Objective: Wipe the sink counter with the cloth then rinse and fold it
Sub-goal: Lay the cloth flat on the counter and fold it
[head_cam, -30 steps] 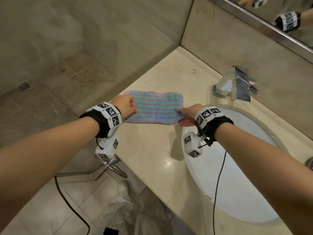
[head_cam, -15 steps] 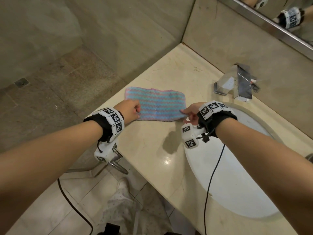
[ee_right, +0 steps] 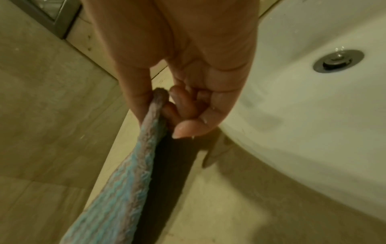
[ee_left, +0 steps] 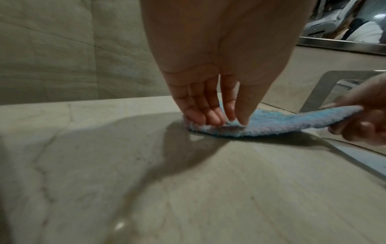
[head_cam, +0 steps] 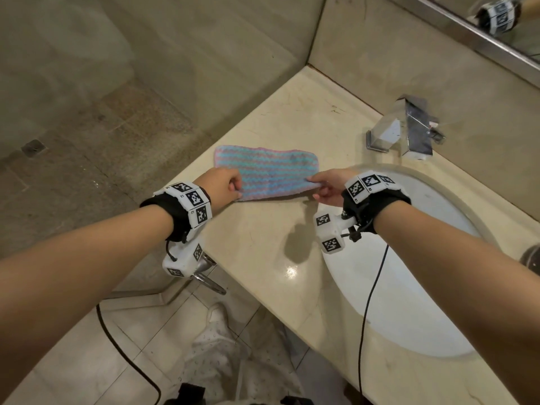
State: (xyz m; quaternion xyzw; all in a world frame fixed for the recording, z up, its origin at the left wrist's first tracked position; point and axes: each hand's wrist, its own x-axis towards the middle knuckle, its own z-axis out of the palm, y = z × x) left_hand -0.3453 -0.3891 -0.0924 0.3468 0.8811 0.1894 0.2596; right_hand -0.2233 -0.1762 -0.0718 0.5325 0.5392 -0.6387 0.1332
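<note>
**Both hands pinching striped cloth on counter**

Left hand (head_cam: 223, 184) pinches the near-left corner of the cloth (head_cam: 266, 175); thumb and fingertips (ee_left: 211, 116) closed down on the edge, pressing it to the counter (head_cam: 263, 258). Right hand (head_cam: 328, 185) pinches the near-right corner between thumb and curled fingers (ee_right: 179, 105); that corner is lifted a little off the counter, the rest lies flat. No other object in either hand.

Cloth: blue-pink stripes, a flat folded strip, stretched between the hands, on the counter at about 10 o'clock from the sink (head_cam: 423, 287) basin. Dark smudge on the cloth near its far-right end.

Faucet (head_cam: 406, 133), chrome, at 12 o'clock of the sink, apart from the cloth. Drain (ee_right: 338, 61) visible in the right wrist view. Mirror (head_cam: 496, 30) edge at 1 o'clock, top corner.
</note>
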